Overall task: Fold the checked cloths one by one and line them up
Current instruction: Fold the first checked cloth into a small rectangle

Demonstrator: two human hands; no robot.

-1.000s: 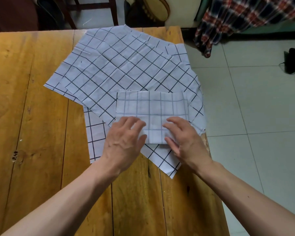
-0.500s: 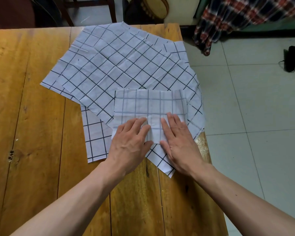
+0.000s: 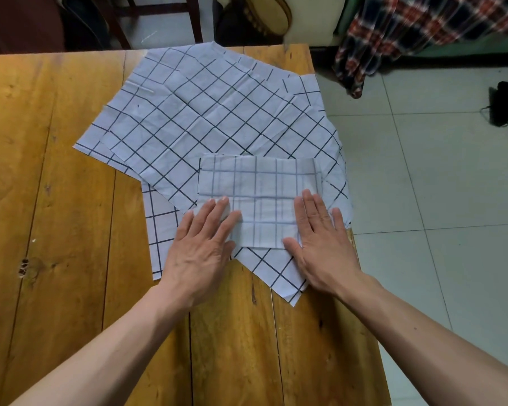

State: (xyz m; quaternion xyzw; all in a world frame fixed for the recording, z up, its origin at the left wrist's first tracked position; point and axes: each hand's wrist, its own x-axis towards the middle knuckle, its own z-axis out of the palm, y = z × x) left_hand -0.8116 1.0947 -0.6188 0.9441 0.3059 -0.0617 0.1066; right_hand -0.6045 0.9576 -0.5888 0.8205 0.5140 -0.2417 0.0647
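Right of centre, both hands, left (image 3: 201,253) and right (image 3: 323,244), press flat, grip released, on the folded cloth (image 3: 261,197) near the surface (image 3: 56,230) edge; bare wood lower left.

- The folded cloth (image 3: 261,197) lies at frame centre, on top of the spread cloths (image 3: 206,112), which cover the table (image 3: 41,200) toward its upper right.
- My left hand (image 3: 201,253) rests flat on the folded cloth's lower-left corner.
- My right hand (image 3: 320,244) rests flat on its lower-right corner.
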